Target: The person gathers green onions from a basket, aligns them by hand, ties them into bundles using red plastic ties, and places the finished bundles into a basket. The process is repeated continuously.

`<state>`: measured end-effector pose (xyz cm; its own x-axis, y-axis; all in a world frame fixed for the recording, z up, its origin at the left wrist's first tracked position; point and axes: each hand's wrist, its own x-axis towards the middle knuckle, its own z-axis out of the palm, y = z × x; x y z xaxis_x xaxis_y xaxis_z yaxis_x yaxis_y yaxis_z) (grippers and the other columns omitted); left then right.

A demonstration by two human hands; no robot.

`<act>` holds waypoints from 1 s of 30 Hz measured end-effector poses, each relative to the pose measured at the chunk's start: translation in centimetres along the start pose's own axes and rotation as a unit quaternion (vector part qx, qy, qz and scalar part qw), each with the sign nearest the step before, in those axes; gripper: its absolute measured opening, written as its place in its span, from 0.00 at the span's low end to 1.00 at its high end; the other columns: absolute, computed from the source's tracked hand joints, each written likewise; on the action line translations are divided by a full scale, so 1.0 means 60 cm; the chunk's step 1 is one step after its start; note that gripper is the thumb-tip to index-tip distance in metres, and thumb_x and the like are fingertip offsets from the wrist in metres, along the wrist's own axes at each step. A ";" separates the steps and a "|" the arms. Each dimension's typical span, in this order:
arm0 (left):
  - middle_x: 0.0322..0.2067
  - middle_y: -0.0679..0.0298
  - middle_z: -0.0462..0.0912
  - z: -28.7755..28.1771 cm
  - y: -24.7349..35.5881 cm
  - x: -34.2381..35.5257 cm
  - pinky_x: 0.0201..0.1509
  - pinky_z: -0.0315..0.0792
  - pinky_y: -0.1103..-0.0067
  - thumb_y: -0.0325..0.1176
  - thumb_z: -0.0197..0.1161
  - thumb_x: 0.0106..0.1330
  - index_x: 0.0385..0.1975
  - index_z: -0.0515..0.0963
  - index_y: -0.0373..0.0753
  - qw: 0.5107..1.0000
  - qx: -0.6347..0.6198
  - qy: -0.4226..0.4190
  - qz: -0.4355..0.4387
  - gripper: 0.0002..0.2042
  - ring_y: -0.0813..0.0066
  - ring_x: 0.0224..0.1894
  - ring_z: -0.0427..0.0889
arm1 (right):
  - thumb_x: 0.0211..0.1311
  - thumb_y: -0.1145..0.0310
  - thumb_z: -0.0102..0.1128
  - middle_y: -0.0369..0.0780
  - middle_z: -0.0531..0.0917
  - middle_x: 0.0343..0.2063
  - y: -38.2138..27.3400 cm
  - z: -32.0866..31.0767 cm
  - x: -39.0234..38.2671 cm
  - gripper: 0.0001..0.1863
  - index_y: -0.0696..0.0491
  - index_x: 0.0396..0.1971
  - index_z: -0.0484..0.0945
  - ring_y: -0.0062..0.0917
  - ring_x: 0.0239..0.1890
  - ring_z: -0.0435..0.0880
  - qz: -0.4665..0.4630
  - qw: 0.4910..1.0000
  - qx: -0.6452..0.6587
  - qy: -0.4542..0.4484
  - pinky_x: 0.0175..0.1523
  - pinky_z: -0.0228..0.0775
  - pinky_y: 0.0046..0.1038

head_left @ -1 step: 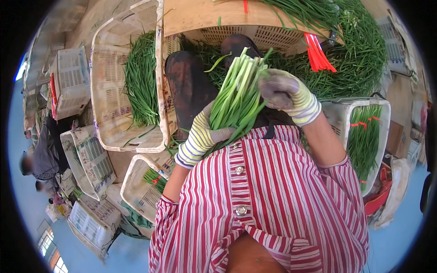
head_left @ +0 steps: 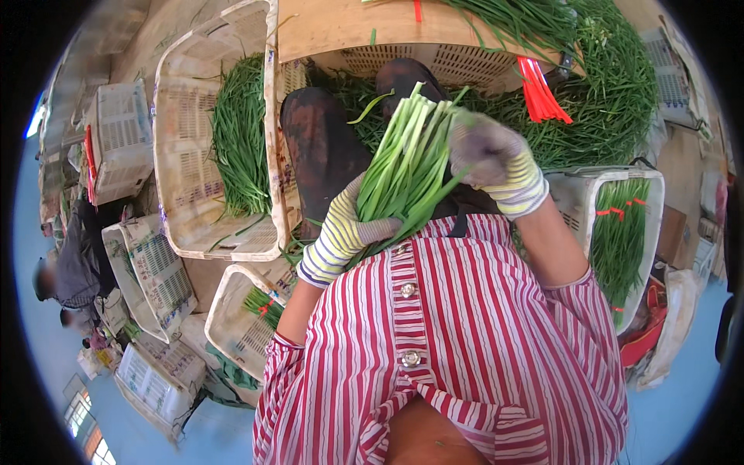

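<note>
My left hand (head_left: 345,231), in a striped knit glove with grey palm, is closed around a bunch of garlic chives (head_left: 403,167) held above my lap. The pale stem ends point up and away; the green leaves run down toward my shirt. At the bunch's right side is my right hand (head_left: 496,159), gloved alike, its fingers curled together and partly blurred. What they pinch, if anything, cannot be made out. A loose leaf sticks out of the bunch just below these fingers.
A wooden board (head_left: 349,31) lies ahead, with red ties (head_left: 542,93) hanging off its edge. Loose chives (head_left: 604,108) heap beyond right. Plastic crates stand around: a large one (head_left: 182,155) left, a small one (head_left: 232,333) near left, one with tied bunches (head_left: 657,225) right. Another person (head_left: 77,256) is far left.
My right hand has shifted slightly to the right, away from the bunch. The left hand and the chives in it have stayed nearly still.
</note>
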<state>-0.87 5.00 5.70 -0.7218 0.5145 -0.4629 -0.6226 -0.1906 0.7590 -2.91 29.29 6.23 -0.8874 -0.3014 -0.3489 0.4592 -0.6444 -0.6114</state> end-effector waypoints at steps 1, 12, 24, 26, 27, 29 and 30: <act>0.50 0.59 0.74 0.000 0.005 0.002 0.57 0.67 0.75 0.17 0.66 0.46 0.57 0.63 0.33 1.000 -0.002 -0.021 -0.014 0.34 0.73 0.51 0.74 | 0.55 0.59 0.59 0.33 0.71 0.16 -0.002 -0.006 -0.003 0.13 0.54 0.26 0.71 0.13 0.13 0.65 -0.041 0.988 0.148 0.004 0.18 0.56 0.18; 0.46 0.63 0.77 -0.015 0.000 -0.003 0.51 0.70 0.79 0.22 0.70 0.41 0.56 0.65 0.34 0.999 0.005 -0.036 -0.026 0.36 0.77 0.45 0.76 | 0.60 0.55 0.50 0.42 0.72 0.54 -0.073 -0.053 -0.029 0.30 0.58 0.59 0.63 0.25 0.57 0.68 0.017 0.888 -0.459 0.017 0.59 0.59 0.26; 0.48 0.61 0.75 -0.036 -0.003 -0.023 0.58 0.65 0.76 0.29 0.72 0.39 0.56 0.65 0.33 0.995 -0.095 -0.039 -0.010 0.38 0.72 0.50 0.74 | 0.56 0.63 0.52 0.36 0.72 0.18 -0.223 -0.217 -0.007 0.13 0.57 0.35 0.73 0.23 0.18 0.68 -0.069 0.953 -0.265 0.132 0.26 0.60 0.26; 0.47 0.61 0.75 -0.038 -0.003 -0.021 0.57 0.66 0.76 0.30 0.72 0.39 0.56 0.65 0.33 0.997 -0.078 -0.005 -0.010 0.38 0.72 0.49 0.75 | 0.50 0.55 0.56 0.47 0.80 0.32 -0.216 -0.220 -0.009 0.25 0.60 0.43 0.74 0.29 0.36 0.79 0.131 0.647 -0.724 0.199 0.44 0.70 0.29; 0.47 0.61 0.76 -0.045 -0.024 -0.010 0.56 0.66 0.76 0.30 0.72 0.40 0.56 0.65 0.33 0.997 -0.077 -0.010 -0.003 0.38 0.72 0.49 0.75 | 0.49 0.53 0.56 0.49 0.80 0.36 -0.172 -0.143 -0.054 0.29 0.60 0.46 0.73 0.26 0.43 0.78 0.156 0.552 -0.804 0.160 0.50 0.67 0.28; 0.47 0.61 0.76 -0.033 -0.015 -0.003 0.56 0.66 0.76 0.28 0.70 0.41 0.56 0.64 0.33 0.997 -0.070 -0.013 -0.006 0.37 0.73 0.49 0.75 | 0.50 0.55 0.58 0.48 0.77 0.44 -0.118 -0.089 -0.055 0.32 0.60 0.52 0.68 0.26 0.49 0.75 0.062 0.640 -0.765 0.043 0.54 0.65 0.27; 0.47 0.61 0.76 -0.025 -0.012 -0.003 0.56 0.66 0.76 0.27 0.70 0.41 0.56 0.64 0.33 0.998 -0.069 -0.005 -0.004 0.36 0.73 0.49 0.75 | 0.50 0.57 0.58 0.47 0.76 0.48 -0.082 -0.066 -0.046 0.34 0.59 0.56 0.65 0.26 0.51 0.73 0.027 0.729 -0.684 -0.006 0.55 0.64 0.27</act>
<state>-0.73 3.76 4.54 -0.7137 0.5249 -0.4638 -0.6648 -0.2992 0.6845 -2.57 36.08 7.43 -0.8633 -0.3120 -0.3967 0.0959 0.6704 -0.7358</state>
